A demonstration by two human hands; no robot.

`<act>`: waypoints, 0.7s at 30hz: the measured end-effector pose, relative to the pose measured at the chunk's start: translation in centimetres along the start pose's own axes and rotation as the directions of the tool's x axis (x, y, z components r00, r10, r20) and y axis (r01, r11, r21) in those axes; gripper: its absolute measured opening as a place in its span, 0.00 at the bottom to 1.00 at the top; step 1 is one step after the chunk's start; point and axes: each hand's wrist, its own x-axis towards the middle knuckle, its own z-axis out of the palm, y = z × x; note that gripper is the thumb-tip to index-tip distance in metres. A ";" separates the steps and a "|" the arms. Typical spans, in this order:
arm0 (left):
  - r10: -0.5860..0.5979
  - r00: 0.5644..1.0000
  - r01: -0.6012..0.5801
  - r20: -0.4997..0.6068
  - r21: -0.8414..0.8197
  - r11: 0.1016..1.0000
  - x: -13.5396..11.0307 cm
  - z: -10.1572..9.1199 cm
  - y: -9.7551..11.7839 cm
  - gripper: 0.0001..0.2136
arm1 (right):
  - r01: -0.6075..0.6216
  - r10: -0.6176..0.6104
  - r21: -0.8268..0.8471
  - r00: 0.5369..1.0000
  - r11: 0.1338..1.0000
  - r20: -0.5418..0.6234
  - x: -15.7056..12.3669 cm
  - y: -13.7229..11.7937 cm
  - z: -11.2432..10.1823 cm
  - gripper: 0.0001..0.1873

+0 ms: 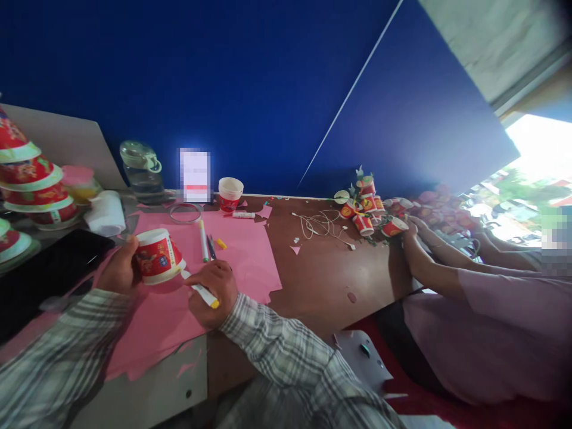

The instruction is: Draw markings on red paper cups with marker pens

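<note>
My left hand [120, 269] grips a red and white paper cup [161, 255], tilted on its side above the pink paper [250, 262]. In my right hand [218, 292] is a white marker with a yellow end [206, 294]; its other end points at the cup's rim, and whether it touches I cannot tell. Just beyond my right hand lie a pair of scissors [211, 246], mostly hidden, a white marker with a green end [203, 241] and a small yellow cap [221, 243].
Stacked red cups [38, 193] and a dark tablet-like slab [49, 274] stand at left. Behind are a water bottle [143, 176], a lit screen [195, 179] and another cup [229, 199]. White earphones [319, 225] lie right, near a co-worker's hands [413, 232] and decorated small cups [366, 208].
</note>
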 end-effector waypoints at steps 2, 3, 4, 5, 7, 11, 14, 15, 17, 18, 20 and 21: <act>0.001 1.000 -0.001 -0.012 -0.005 1.000 -0.1 0.0 0.0 0.25 | -0.006 0.006 0.001 1.000 1.000 -0.008 0.0 0.0 0.0 0.09; 0.010 1.000 -0.010 -0.013 -0.007 1.000 -0.2 0.1 0.0 0.24 | -0.001 0.001 0.005 1.000 1.000 -0.017 0.0 -0.1 -0.1 0.09; 0.023 1.000 -0.023 -0.011 0.000 1.000 -0.2 0.1 0.0 0.24 | 0.009 -0.009 0.014 1.000 1.000 -0.022 0.0 -0.2 -0.1 0.10; 0.033 0.999 -0.033 0.002 0.013 0.999 -0.3 0.2 -0.1 0.24 | 0.025 -0.024 0.025 1.000 0.999 -0.018 0.0 -0.3 -0.2 0.11; 0.045 0.998 -0.047 0.040 0.045 0.998 -0.4 0.2 -0.1 0.24 | 0.057 -0.057 0.052 0.998 0.997 0.006 0.0 -0.6 -0.3 0.15; 0.023 0.995 -0.030 0.098 0.073 0.997 -0.5 0.1 -0.3 0.26 | 0.086 -0.087 0.024 0.995 0.996 0.052 0.0 -0.9 -0.3 0.19; 0.025 0.994 -0.035 0.107 0.102 0.994 -0.2 -0.2 -0.5 0.26 | 0.065 -0.064 -0.017 0.996 0.998 0.060 0.1 -0.8 -0.2 0.19; 0.030 0.994 -0.041 0.102 0.114 0.993 -0.1 -0.3 -0.5 0.26 | 0.063 -0.062 -0.023 0.996 0.998 0.060 0.1 -0.8 -0.1 0.19; 0.030 0.995 -0.041 0.096 0.121 0.992 -0.1 -0.4 -0.6 0.26 | 0.060 -0.058 -0.026 0.997 0.998 0.054 0.1 -0.8 -0.1 0.18; 0.030 0.995 -0.041 0.095 0.112 0.993 -0.1 -0.3 -0.6 0.26 | 0.054 -0.053 -0.023 0.998 0.998 0.047 0.1 -0.8 -0.1 0.18; 0.030 0.996 -0.037 0.082 0.086 0.996 -0.3 -0.1 -0.5 0.25 | 0.044 -0.043 -0.008 0.998 0.999 0.036 0.1 -0.7 -0.2 0.17; 0.034 0.997 -0.040 0.071 0.080 0.996 -0.4 0.1 -0.4 0.25 | 0.037 -0.037 0.000 0.999 0.999 0.035 0.2 -0.7 -0.2 0.16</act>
